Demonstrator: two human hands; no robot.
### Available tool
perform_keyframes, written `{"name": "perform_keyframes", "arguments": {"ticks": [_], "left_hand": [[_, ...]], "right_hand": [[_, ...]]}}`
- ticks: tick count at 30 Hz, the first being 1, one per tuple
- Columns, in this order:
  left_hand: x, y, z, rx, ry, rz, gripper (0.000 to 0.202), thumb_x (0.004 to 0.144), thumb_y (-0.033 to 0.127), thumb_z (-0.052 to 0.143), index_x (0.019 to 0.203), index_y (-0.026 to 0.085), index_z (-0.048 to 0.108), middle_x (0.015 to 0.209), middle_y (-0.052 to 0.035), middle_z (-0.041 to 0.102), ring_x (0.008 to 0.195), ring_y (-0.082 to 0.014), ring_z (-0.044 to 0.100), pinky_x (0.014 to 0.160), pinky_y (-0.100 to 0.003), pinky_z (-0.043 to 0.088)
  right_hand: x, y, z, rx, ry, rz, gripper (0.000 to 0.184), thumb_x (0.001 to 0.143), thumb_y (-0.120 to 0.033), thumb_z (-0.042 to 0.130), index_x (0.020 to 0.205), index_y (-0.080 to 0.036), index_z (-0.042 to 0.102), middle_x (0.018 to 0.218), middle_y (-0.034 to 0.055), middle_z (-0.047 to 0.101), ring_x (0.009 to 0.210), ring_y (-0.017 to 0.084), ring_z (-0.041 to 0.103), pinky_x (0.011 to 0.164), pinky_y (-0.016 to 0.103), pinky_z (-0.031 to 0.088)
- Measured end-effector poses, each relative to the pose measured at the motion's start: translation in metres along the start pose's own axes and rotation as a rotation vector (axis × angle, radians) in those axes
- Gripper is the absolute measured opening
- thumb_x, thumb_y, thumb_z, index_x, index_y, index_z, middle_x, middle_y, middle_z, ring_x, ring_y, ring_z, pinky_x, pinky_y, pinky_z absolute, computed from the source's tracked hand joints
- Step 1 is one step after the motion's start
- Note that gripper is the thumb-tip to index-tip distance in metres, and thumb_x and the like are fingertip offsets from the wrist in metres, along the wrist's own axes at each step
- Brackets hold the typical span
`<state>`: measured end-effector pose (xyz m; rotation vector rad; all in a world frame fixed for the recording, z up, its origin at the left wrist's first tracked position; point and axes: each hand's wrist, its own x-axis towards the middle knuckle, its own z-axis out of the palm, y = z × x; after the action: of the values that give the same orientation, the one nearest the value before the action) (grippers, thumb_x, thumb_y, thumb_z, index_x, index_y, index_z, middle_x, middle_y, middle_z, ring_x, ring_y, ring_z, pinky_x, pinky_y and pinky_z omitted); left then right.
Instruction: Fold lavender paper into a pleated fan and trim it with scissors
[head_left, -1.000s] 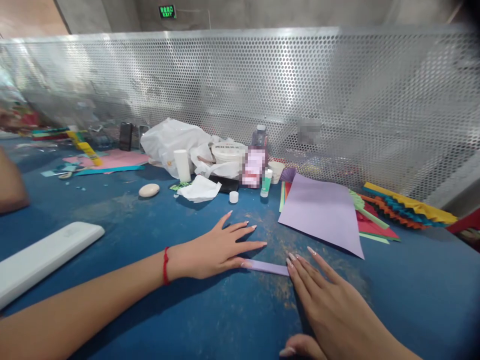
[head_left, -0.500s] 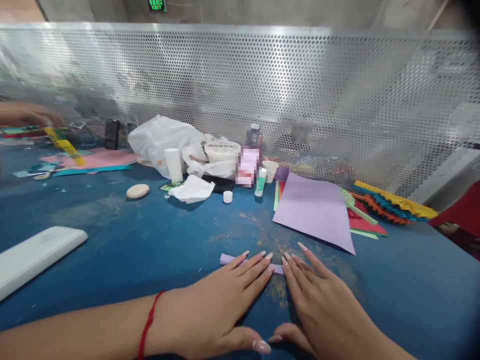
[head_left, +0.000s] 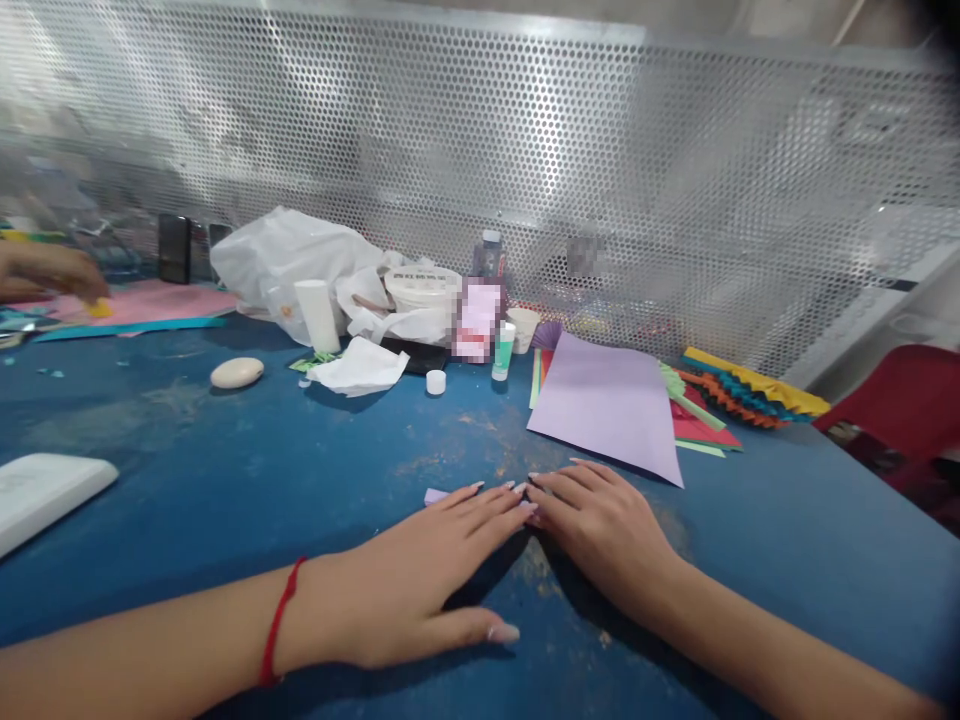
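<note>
A narrow folded strip of purple paper (head_left: 435, 496) lies on the blue table (head_left: 330, 450), mostly hidden under my fingers. My left hand (head_left: 420, 570) rests over it with the fingers stretched out flat and the thumb spread toward me. At the strip's right end, my right hand (head_left: 600, 520) lies with its fingers extended, their tips meeting those of the left hand. A purple paper sheet (head_left: 611, 405) is behind my right hand, on top of other coloured papers.
Folded yellow, blue and orange paper (head_left: 757, 390) lies at right. Toward the back are a glue stick (head_left: 503, 352), its white cap (head_left: 436, 382), a plastic bag (head_left: 292, 260) and a phone (head_left: 478, 318). A co-worker's hand (head_left: 56, 272) is at far left, beyond a white device (head_left: 56, 490).
My right hand has moved left along the strip until its fingertips reach my left hand's. The view has shifted slightly right and down. The co-worker's hand has lowered onto the pink paper.
</note>
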<state>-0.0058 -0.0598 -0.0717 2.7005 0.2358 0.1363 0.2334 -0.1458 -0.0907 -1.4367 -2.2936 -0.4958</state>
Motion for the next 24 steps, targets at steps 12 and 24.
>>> {"name": "perform_keyframes", "arguments": {"ticks": [12, 24], "left_hand": [[0.007, -0.028, -0.004, 0.113, 0.443, -0.106, 0.034, 0.102, 0.036, 0.052, 0.135, 0.029, 0.058, 0.155, -0.0057, 0.05, 0.147, -0.0284, 0.041, 0.123, -0.061, 0.029], [0.011, -0.044, 0.0, 0.045, 0.371, 0.037, 0.019, 0.102, 0.029, 0.055, 0.105, 0.027, 0.073, 0.117, -0.0004, 0.076, 0.116, -0.0212, 0.068, 0.114, -0.046, 0.041]], "right_hand": [[-0.003, 0.012, 0.007, 0.219, 0.105, 0.283, 0.006, 0.095, -0.017, 0.068, 0.089, -0.02, 0.068, 0.084, 0.0015, 0.072, 0.076, 0.018, 0.066, 0.07, 0.029, 0.048], [-0.002, 0.0, 0.001, 0.348, 0.008, 0.11, 0.016, 0.102, -0.033, 0.06, 0.104, -0.02, 0.069, 0.097, 0.0056, 0.071, 0.089, 0.021, 0.058, 0.084, 0.035, 0.038]]}}
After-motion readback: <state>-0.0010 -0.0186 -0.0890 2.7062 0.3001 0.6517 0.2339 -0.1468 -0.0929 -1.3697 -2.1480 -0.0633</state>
